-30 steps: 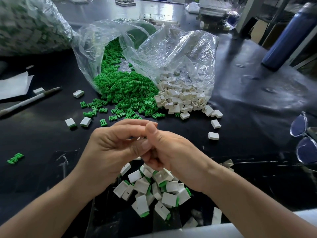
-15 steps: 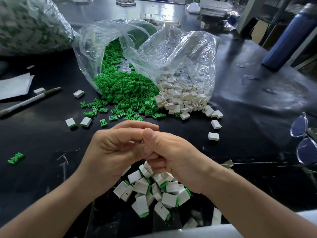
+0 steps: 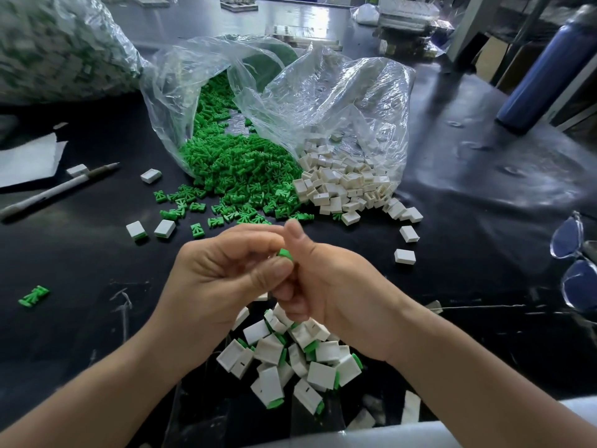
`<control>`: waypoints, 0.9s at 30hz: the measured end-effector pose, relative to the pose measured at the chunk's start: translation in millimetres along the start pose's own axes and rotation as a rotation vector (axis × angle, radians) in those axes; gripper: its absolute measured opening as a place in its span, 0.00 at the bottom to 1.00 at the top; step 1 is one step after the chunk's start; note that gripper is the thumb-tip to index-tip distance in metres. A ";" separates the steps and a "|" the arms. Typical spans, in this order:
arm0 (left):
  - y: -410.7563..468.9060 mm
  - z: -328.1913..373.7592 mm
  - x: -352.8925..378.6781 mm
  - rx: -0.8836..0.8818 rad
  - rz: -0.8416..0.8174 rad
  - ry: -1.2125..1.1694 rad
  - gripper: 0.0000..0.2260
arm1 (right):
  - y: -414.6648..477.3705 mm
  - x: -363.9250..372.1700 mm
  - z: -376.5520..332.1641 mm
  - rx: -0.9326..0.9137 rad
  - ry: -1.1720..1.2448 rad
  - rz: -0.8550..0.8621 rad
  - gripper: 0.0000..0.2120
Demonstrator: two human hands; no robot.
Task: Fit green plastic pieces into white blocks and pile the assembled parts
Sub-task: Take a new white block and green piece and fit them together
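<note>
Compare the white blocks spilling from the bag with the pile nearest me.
The bag's blocks are plain white; the near pile shows green ends sticking out of its blocks. The bag's blocks lie partly under the clear bag; the near pile lies uncovered. Both are small white blocks heaped on the black table.

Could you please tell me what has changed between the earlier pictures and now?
The right hand has raised its thumb slightly, uncovering a green piece held in the grip of the left hand. Both hands stay together above the pile of assembled parts; the clear bags have not moved.
</note>
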State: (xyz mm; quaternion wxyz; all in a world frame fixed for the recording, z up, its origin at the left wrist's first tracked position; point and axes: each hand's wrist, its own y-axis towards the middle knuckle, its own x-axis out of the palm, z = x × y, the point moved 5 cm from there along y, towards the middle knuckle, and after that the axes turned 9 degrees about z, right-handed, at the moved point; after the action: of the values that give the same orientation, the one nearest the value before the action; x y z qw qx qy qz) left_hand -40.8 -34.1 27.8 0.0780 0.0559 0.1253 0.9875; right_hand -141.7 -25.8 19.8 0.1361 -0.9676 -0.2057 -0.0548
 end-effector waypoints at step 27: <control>-0.1 -5.2 -6.0 -0.187 -0.014 -0.073 0.12 | -3.4 -9.7 -6.7 -0.011 -0.257 0.021 0.13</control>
State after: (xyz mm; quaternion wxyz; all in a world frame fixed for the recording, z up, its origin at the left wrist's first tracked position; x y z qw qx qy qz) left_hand -35.6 -36.3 22.2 0.0941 0.0835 0.0299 0.9916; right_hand -152.3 -28.4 25.5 0.1041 -0.9694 -0.2109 0.0700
